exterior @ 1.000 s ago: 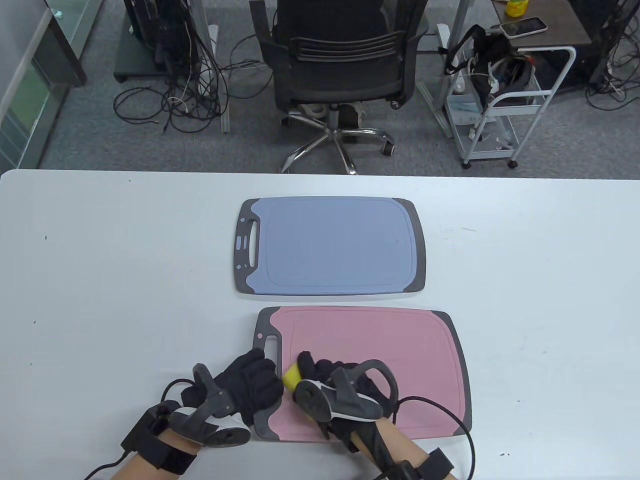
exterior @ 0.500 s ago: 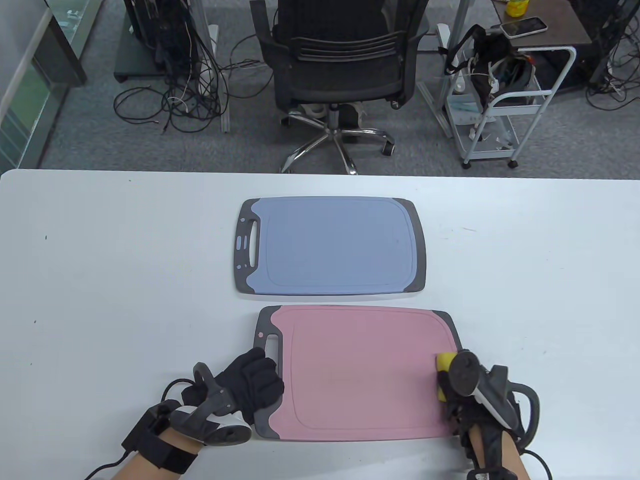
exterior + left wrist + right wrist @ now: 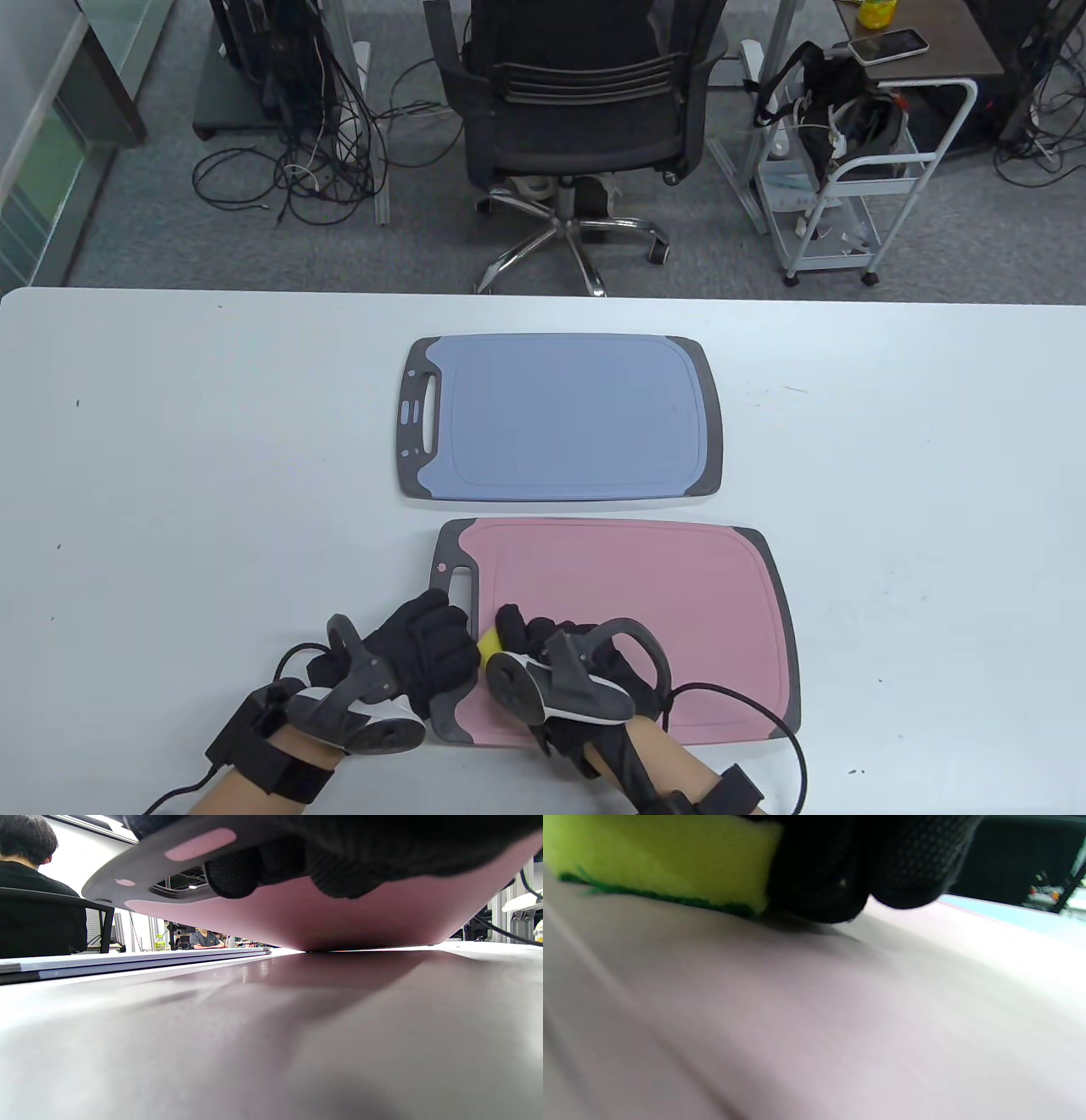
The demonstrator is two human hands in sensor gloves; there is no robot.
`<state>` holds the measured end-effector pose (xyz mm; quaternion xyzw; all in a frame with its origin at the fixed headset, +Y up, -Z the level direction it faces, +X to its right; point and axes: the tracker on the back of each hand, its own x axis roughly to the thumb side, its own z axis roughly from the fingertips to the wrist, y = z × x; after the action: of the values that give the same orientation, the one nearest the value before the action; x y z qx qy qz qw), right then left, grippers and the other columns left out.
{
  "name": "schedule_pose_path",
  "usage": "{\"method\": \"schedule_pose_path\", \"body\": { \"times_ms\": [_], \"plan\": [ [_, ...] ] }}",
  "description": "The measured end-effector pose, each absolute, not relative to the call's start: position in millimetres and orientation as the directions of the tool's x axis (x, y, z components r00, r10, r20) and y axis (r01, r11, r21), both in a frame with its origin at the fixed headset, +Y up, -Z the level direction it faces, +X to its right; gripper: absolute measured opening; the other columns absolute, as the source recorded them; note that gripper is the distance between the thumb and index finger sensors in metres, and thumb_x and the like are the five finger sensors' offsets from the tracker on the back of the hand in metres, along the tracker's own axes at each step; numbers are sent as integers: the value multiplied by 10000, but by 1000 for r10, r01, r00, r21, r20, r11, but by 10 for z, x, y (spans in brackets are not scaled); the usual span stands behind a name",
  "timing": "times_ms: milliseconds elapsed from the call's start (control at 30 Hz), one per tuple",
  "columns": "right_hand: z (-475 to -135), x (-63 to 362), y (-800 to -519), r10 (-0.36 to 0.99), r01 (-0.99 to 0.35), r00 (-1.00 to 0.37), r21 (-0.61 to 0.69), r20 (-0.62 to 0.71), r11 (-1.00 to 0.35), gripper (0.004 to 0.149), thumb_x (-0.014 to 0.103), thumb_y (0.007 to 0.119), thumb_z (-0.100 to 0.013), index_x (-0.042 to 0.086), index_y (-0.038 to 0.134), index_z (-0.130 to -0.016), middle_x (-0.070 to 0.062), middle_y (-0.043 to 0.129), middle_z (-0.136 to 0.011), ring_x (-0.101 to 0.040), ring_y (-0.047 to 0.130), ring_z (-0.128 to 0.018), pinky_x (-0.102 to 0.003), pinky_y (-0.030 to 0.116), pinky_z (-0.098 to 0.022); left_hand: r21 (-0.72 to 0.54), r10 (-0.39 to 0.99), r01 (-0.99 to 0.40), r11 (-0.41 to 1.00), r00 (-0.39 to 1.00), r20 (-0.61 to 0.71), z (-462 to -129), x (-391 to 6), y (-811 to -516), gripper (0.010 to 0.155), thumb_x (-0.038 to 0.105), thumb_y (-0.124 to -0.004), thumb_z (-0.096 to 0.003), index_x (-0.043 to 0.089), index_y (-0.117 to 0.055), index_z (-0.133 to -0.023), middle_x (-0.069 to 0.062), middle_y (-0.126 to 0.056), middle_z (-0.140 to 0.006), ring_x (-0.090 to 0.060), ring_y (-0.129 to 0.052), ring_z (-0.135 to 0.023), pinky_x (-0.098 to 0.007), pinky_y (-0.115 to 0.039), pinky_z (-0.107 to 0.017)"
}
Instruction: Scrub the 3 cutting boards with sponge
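Observation:
A pink cutting board with grey ends lies at the table's front, and a blue cutting board lies just behind it. My left hand grips the pink board's handle end. In the left wrist view its fingertips curl under the board, whose end tilts up off the table. My right hand holds a yellow sponge with a green scrub face, pressed on the pink board's near left part. I can find only two boards.
The white table spreads wide to the left and right of the boards. Glove cables trail off its front edge. Beyond the far edge stand a black office chair and a white trolley. The blue board's edge shows low in the left wrist view.
My right hand swept the sponge from the pink board's left side to its right edge, then back to the left. My left hand kept its hold on the handle end.

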<state>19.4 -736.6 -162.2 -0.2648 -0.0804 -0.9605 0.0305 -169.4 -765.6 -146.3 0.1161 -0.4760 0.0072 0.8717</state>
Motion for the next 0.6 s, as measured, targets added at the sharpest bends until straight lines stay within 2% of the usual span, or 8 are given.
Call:
{"method": "schedule_pose_path", "body": {
  "times_ms": [100,167,267,367,400,500,567,600],
  "plan": [
    [-1717,707,-7441,-4,82,-936,207,353,-975,716,576,662,-490,187,547,-1080,-49,824,-752,-138,917,-461,-378,825,-410,199,-105,-118,973,545,832,-1460,-1690,-7653,432,410,-843,-572,268,-619,-913,33,-785,-888,-236,-811,-938,-557,-630,-758],
    [-1753,1239,-7523,-10,55,-977,204,214,-978,716,570,667,-486,175,565,-1075,-59,837,-741,-145,923,-453,-383,828,-403,200,-108,-114,973,544,832,-1461,-1686,-7653,432,410,-842,-573,269,-617,-914,34,-783,-889,-235,-808,-940,-559,-627,-758],
    [-1749,2007,-7631,-14,7,-999,230,-30,-973,716,561,671,-488,158,570,-1071,-68,836,-732,-151,922,-448,-390,825,-398,205,-115,-109,973,544,831,-1456,-1680,-7652,432,410,-839,-574,268,-615,-914,34,-779,-890,-236,-805,-940,-560,-623,-759],
    [-1720,2466,-7685,-23,-24,-983,248,-183,-968,719,549,668,-492,118,579,-1061,-85,845,-721,-161,925,-434,-395,821,-389,200,-109,-111,973,544,832,-1462,-1680,-7654,432,408,-836,-576,267,-611,-916,34,-776,-891,-237,-801,-942,-562,-617,-761],
    [-1713,2468,-7681,5,-48,-986,252,-169,-966,718,546,676,-497,117,573,-1063,-93,838,-727,-165,921,-439,-396,817,-394,197,-106,-112,974,545,832,-1466,-1680,-7655,431,405,-834,-578,265,-609,-917,34,-773,-892,-241,-797,-944,-564,-614,-760],
    [-1716,2076,-7634,3,-8,-1000,215,-23,-977,724,546,682,-493,90,592,-1049,-95,851,-702,-156,926,-421,-392,825,-384,192,-96,-120,974,547,831,-1474,-1683,-7655,429,404,-835,-576,267,-612,-915,36,-774,-892,-238,-795,-946,-563,-611,-762],
    [-1682,1357,-7550,48,-8,-976,187,212,-982,730,558,682,-491,99,592,-1051,-94,847,-693,-147,922,-420,-388,826,-385,195,-100,-117,974,547,831,-1466,-1680,-7655,427,403,-835,-576,267,-613,-915,35,-775,-891,-240,-798,-944,-563,-612,-762],
    [-1651,1125,-7520,62,-11,-958,180,279,-984,730,559,683,-491,101,591,-1052,-95,844,-691,-145,921,-420,-389,826,-387,199,-105,-115,973,547,830,-1462,-1678,-7655,430,404,-837,-574,266,-614,-915,35,-777,-890,-240,-799,-944,-563,-615,-760]
  ]
}}
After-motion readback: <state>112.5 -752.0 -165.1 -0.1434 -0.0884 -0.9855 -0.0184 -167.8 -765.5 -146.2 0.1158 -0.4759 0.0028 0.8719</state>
